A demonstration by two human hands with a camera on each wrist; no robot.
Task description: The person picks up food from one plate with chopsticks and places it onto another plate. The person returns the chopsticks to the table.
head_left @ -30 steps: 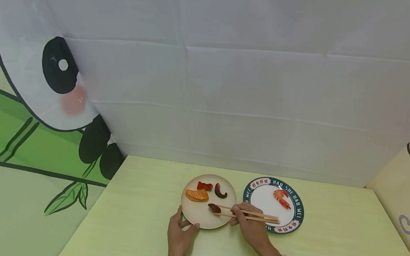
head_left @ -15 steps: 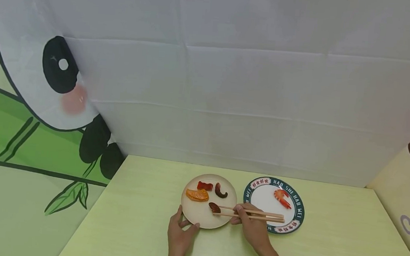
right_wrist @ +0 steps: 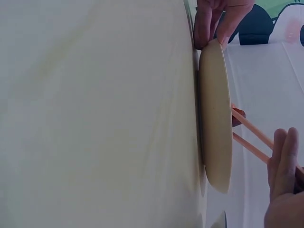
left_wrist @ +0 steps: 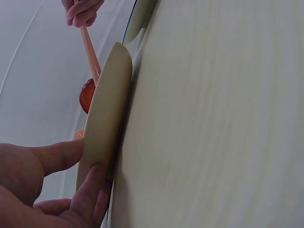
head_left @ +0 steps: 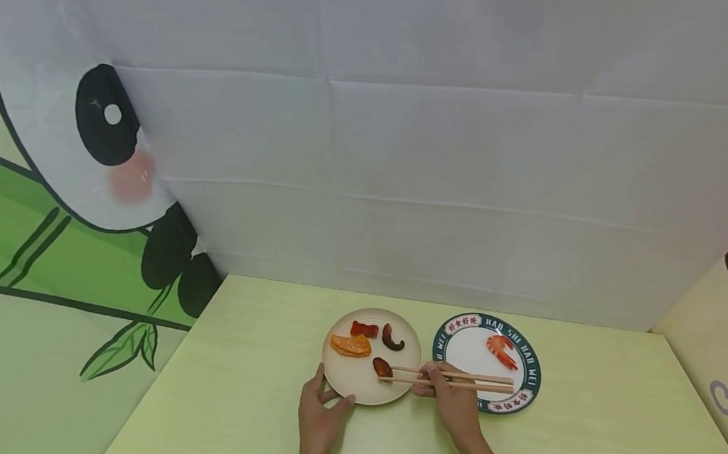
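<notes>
A beige plate [head_left: 360, 392] lies on the table; my left hand [head_left: 321, 419] holds its near-left rim between thumb and fingers. In the left wrist view that thumb [left_wrist: 61, 156] is at the rim and the fingers lie against the plate's side. My right hand [head_left: 455, 407] grips a pair of wooden chopsticks [head_left: 482, 387], their tips at a glossy red-brown oval food piece [head_left: 382, 367] on the plate. Whether both tips press it is unclear. Behind it on the plate are an orange ridged slice [head_left: 350, 346], a red piece [head_left: 364, 330] and a dark curled piece [head_left: 392, 338].
To the right stands a white plate with a dark green lettered rim [head_left: 531, 365], bearing an orange shrimp [head_left: 502, 352]. My right hand and the chopsticks cover part of it. A pale wall sheet [head_left: 447, 155] rises behind the yellow-green table [head_left: 606, 410].
My right hand and the chopsticks' rear ends have shifted slightly right. The red-brown piece has turned a little and moved slightly right. My left hand stays on the beige plate.
</notes>
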